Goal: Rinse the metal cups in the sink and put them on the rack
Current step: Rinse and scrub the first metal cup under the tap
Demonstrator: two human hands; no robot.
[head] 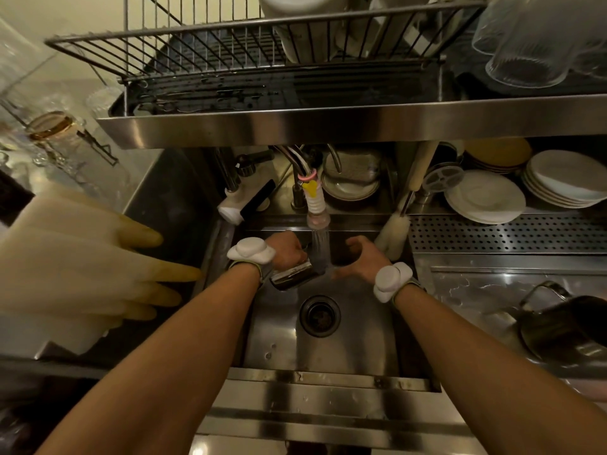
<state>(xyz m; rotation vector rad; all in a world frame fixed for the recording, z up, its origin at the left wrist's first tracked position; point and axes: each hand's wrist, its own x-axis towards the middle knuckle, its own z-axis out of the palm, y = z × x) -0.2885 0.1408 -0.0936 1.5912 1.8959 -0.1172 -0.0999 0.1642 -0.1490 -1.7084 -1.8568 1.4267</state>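
My left grip [287, 252] clasps the metal cup [292, 275] under the water stream [320, 247]; my right grip [359, 257], fingers spread, holds nothing.

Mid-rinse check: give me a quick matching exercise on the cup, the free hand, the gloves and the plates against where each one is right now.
Things:
1. metal cup
2. right hand
3. rubber gloves
4. white plates

Places or states:
A. stacked at the right, below the rack
B. gripped by the left hand at the water stream
C. holds nothing, right of the stream
D. lying left of the sink

Pairs: 1-B, 2-C, 3-D, 4-A
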